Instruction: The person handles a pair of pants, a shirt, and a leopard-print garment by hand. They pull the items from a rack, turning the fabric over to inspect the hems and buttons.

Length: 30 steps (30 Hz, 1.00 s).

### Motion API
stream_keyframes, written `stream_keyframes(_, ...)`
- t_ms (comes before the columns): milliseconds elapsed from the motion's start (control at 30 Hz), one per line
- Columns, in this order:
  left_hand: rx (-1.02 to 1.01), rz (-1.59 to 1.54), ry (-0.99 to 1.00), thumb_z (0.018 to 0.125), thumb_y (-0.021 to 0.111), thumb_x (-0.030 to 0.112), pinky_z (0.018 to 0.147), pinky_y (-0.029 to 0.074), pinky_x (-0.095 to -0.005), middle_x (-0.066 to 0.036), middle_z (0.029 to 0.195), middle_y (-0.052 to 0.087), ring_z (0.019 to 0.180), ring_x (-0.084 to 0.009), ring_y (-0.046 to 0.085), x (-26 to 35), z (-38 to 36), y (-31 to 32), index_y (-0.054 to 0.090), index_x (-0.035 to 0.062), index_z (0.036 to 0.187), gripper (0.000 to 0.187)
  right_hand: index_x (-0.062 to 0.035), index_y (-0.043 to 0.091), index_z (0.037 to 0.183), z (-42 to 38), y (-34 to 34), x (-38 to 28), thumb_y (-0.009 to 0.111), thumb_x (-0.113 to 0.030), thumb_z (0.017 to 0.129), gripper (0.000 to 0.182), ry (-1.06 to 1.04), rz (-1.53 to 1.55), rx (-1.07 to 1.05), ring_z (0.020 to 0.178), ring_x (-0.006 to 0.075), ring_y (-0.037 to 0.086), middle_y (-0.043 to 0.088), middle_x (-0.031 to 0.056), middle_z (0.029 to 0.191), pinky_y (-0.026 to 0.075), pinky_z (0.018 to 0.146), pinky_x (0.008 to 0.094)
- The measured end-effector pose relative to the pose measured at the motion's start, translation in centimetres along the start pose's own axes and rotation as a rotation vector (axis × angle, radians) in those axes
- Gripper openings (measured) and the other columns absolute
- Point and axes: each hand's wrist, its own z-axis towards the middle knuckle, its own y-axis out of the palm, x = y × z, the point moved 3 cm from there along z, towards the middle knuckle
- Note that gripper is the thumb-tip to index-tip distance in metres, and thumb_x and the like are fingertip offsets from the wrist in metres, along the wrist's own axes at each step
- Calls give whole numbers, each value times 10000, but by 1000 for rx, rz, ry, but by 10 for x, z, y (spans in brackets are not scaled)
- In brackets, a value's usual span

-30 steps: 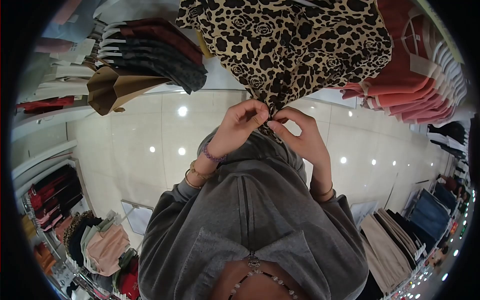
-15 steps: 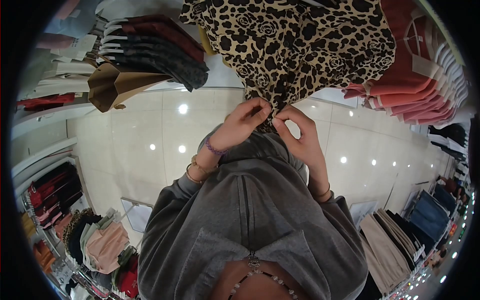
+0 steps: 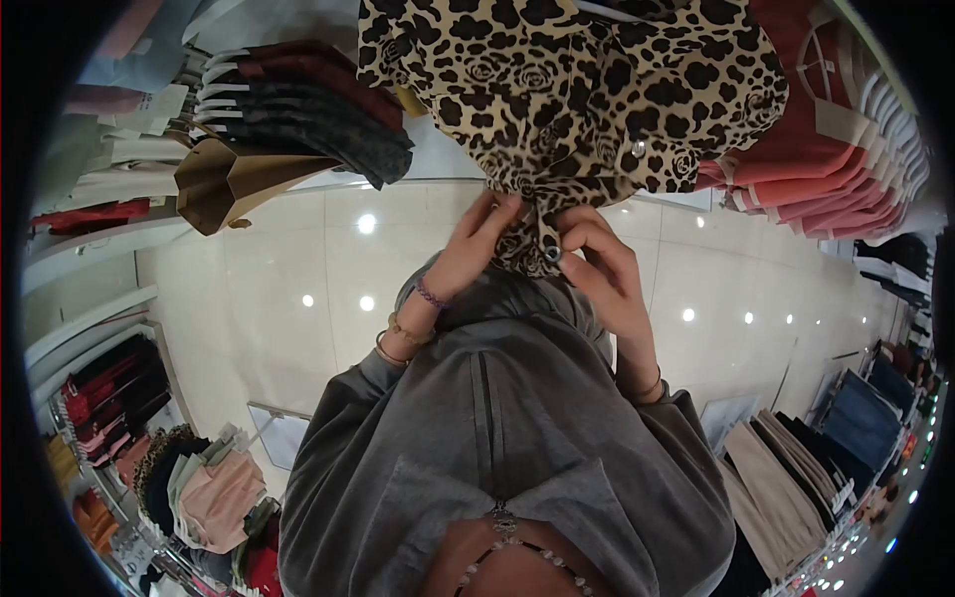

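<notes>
Hanging at far left, lower rack: red and black garments (image 3: 109,393). Beside them, further right, a peach garment (image 3: 224,502). Above, a brown paper bag (image 3: 234,184), its mouth facing left, just below dark garments (image 3: 328,114) on white hangers (image 3: 221,90). Pale tiled floor (image 3: 274,249) between these and the person.

Left hand (image 3: 473,244): closed at the fingertips, pinching gathered cloth; purple bracelet (image 3: 430,295) at the wrist. Centre: leopard-print garment (image 3: 557,90), spread across the top of the view, narrowing to bunched folds between both hands, in front of the grey top (image 3: 497,388). One round button (image 3: 553,255) on a strip of its cloth, at the right thumb. Right hand (image 3: 605,269): thumb and fingers curled, gripping that strip beside the button.

Further right: beige trousers (image 3: 766,488) below, red-pink garments (image 3: 826,174) above, blue denim (image 3: 858,418) at the outer edge.
</notes>
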Motion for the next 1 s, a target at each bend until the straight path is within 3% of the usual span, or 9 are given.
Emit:
stream_keyframes(133,0,283,276,827,632,100,632,411,-228,-14,726,542,678,-75,487,21,-3,7,488,43,978,216,4,488,806,-7,-12,6,513,2,817,28,71,132,-58,849,134,436,478,85,956,352,726,233)
stream_keyframes(233,64,469,487,788,578,-18,600,400,-226,-45,681,522,623,-94,477,20,3,10,477,43,973,219,2,485,796,-8,-12,5,507,-16,834,47,119,186,-99,790,108,439,484,66,899,359,686,223)
stream_keyframes(267,94,433,468,755,519,-75,567,391,-228,-56,639,500,573,-116,467,23,2,12,468,44,979,259,2,485,793,-8,-12,3,506,-24,842,60,145,199,-109,765,99,441,488,59,877,363,670,220)
stream_keyframes(367,171,472,498,755,546,-55,532,382,-234,-50,604,487,533,-111,447,37,-4,13,470,45,995,271,15,497,852,-5,-16,13,532,-89,874,112,256,-91,-56,715,89,471,533,58,840,388,655,219)
stream_keyframes(467,95,455,366,737,561,-75,569,370,-190,7,569,438,573,-45,400,39,-9,12,491,13,986,273,26,498,964,0,-11,17,559,-139,889,192,371,-167,85,750,112,534,581,82,864,427,688,248)
stream_keyframes(567,56,506,439,743,625,13,505,381,-233,-54,573,492,501,-84,443,40,-13,14,527,35,947,228,21,472,1080,8,4,12,564,-144,893,266,159,-257,2,804,148,575,606,102,870,452,724,286)
stream_keyframes(800,28,503,431,743,658,17,549,416,-205,-18,650,560,582,-59,514,54,-22,17,573,0,924,201,24,568,915,14,-5,14,557,-53,856,97,90,-496,95,715,264,574,590,165,815,449,655,304)
stream_keyframes(900,89,443,465,745,688,69,489,411,-216,-20,666,559,534,-84,508,65,-24,24,596,17,852,151,25,547,912,16,-7,12,547,-37,853,86,-23,-488,73,670,258,544,571,151,781,439,637,304)
stream_keyframes(1000,157,492,610,745,699,70,531,425,-239,-29,697,574,563,-116,530,64,-20,27,603,31,844,144,26,521,889,15,-7,11,527,-31,864,63,-1,-491,45,637,245,503,534,138,744,421,619,290)
